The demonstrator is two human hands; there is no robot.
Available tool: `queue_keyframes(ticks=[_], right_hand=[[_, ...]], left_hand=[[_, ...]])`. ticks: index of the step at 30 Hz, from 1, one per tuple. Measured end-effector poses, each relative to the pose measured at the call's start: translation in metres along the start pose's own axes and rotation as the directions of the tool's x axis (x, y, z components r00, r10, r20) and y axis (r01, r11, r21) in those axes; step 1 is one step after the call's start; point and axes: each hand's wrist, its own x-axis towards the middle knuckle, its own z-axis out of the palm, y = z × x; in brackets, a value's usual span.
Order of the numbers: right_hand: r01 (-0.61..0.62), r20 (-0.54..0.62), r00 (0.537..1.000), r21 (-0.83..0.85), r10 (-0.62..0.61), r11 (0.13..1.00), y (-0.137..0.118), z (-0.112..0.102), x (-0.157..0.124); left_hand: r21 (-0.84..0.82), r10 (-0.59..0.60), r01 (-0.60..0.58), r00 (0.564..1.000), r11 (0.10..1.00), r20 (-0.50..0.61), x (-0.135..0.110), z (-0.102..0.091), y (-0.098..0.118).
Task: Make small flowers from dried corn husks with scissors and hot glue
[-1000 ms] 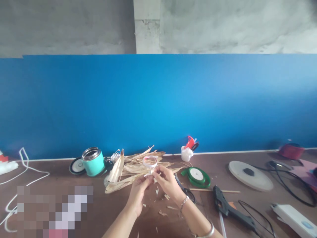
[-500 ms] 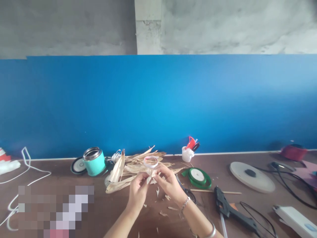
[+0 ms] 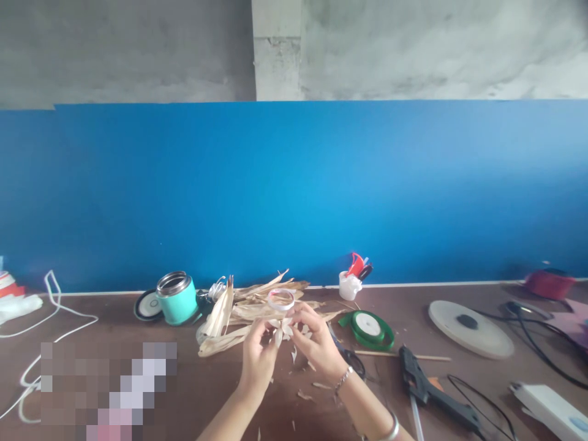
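Both my hands meet above the brown table, pinching a small pale flower-like piece made of dried corn husk (image 3: 281, 327). My left hand (image 3: 257, 361) grips it from the left with fingers closed. From the right, my right hand (image 3: 316, 346) pinches it; a bracelet and a bangle sit on that wrist. Just behind the hands lies a pile of dried corn husks (image 3: 243, 309) with a small roll of tape (image 3: 280, 299) on top.
A teal steel-rimmed jar (image 3: 176, 298) stands at the left, a green ribbon spool (image 3: 370, 326) and a white cup with tools (image 3: 349, 283) at the right. A black glue gun (image 3: 427, 389), scissors (image 3: 349, 355), a round white disc (image 3: 471, 320), cables and husk scraps lie around.
My hands have dropped slightly and worked the husk piece, which now shows spread petals between my fingers. The view has shifted a little.
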Motion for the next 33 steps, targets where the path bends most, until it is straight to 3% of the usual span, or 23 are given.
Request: queue_keyframes(ticks=[10, 14, 18, 20, 24, 29, 33], right_hand=[[-0.029, 0.001, 1.000, 0.010, 0.029, 1.000, -0.002, -0.001, 0.001], [-0.182, 0.014, 0.983, 0.167, 0.182, 0.969, -0.003, -0.005, 0.003], [-0.399, 0.222, 0.910, 0.228, 0.351, 0.888, -0.007, -0.006, 0.003], [-0.455, 0.264, 0.880, 0.229, 0.394, 0.861, -0.008, -0.005, 0.002], [-0.442, 0.238, 0.890, 0.229, 0.390, 0.868, -0.005, -0.001, 0.001], [-0.471, 0.254, 0.868, 0.148, 0.426, 0.870, 0.003, -0.001, 0.001], [-0.486, 0.280, 0.859, 0.177, 0.429, 0.856, -0.001, -0.008, 0.003]], left_hand=[[0.081, 0.129, -0.125, 0.991, 0.989, -0.041, 0.000, -0.002, -0.003], [0.149, 0.207, -0.194, 0.975, 0.970, -0.075, 0.000, -0.003, -0.003], [0.162, 0.217, -0.198, 0.970, 0.967, -0.107, 0.001, -0.004, -0.002], [0.163, 0.206, -0.187, 0.973, 0.969, -0.107, 0.001, -0.005, -0.003], [0.174, 0.185, -0.167, 0.978, 0.971, -0.095, 0.001, -0.005, -0.004], [0.118, 0.120, -0.107, 0.987, 0.987, -0.105, 0.001, -0.005, -0.007], [0.179, 0.165, -0.146, 0.982, 0.973, -0.095, 0.002, -0.006, -0.008]])
